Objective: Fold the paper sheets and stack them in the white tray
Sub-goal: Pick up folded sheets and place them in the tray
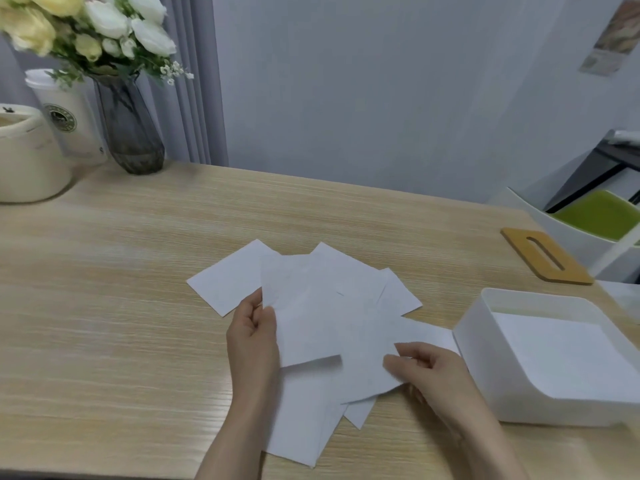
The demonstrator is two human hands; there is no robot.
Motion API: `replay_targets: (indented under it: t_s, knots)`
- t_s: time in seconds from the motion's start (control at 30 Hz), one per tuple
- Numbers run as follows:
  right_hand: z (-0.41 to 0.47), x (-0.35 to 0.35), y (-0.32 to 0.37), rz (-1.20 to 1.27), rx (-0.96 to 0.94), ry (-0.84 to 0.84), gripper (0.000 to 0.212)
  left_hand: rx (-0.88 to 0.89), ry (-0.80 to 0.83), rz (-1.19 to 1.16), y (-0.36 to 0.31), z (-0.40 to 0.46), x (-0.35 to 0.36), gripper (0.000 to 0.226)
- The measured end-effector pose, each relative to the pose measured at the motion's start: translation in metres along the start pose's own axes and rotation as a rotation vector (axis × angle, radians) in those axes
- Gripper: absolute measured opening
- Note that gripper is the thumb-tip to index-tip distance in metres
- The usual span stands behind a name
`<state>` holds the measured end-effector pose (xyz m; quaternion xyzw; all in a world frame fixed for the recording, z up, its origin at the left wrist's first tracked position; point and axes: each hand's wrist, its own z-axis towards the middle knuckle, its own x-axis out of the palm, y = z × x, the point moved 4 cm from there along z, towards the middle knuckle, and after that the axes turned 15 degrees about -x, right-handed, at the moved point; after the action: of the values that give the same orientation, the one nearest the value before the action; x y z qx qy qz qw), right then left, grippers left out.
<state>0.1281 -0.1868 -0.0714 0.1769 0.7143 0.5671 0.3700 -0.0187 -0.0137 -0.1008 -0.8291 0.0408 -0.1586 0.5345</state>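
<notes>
Head view: both hands lift one white paper sheet (pixel 322 323) off the fanned pile.
Left hand (pixel 254 329) pinches its left edge, right hand (pixel 427 367) its right corner; white plastic tray (pixel 485 372) sits just right.

A pale wood-grain worktop (pixel 121 258) stands against a plain grey-white wall (pixel 381 91), with pleated grey curtains (pixel 194 98) hanging at the back left. A grey glass vase (pixel 130 133) of white and yellow flowers (pixel 86 26) stands at the far left corner. A small poster (pixel 613 39) hangs on the right wall, under soft, even light.
</notes>
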Motion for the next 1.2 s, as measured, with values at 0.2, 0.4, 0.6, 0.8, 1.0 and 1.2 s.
replay_targets:
  t_s: [0.2, 0.4, 0.6, 0.8, 1.0, 1.2]
  knots:
    - [0.002, -0.001, -0.007, -0.018, -0.056, -0.147, 0.011, 0.024, 0.078, 0.042, 0.000, -0.007, 0.004, 0.037]
    - [0.001, 0.004, -0.004, 0.351, -0.062, -0.325, 0.013, 0.010, 0.078, 0.070, 0.002, -0.003, 0.005, 0.038]
    - [-0.002, 0.044, 0.003, 0.382, -0.077, -0.136, 0.018, 0.000, 0.097, 0.090, 0.002, 0.001, 0.005, 0.036]
    - [-0.002, 0.068, 0.009, 0.296, -0.176, -0.069, 0.017, -0.059, 0.152, 0.016, 0.003, -0.001, 0.003, 0.032]
    - [-0.001, 0.071, 0.007, 0.291, -0.173, -0.072, 0.014, -0.062, 0.182, -0.031, -0.001, -0.004, 0.004, 0.027]
    - [-0.002, 0.073, 0.009, 0.322, -0.179, -0.061, 0.012, -0.033, 0.167, -0.008, -0.001, -0.006, 0.005, 0.027]
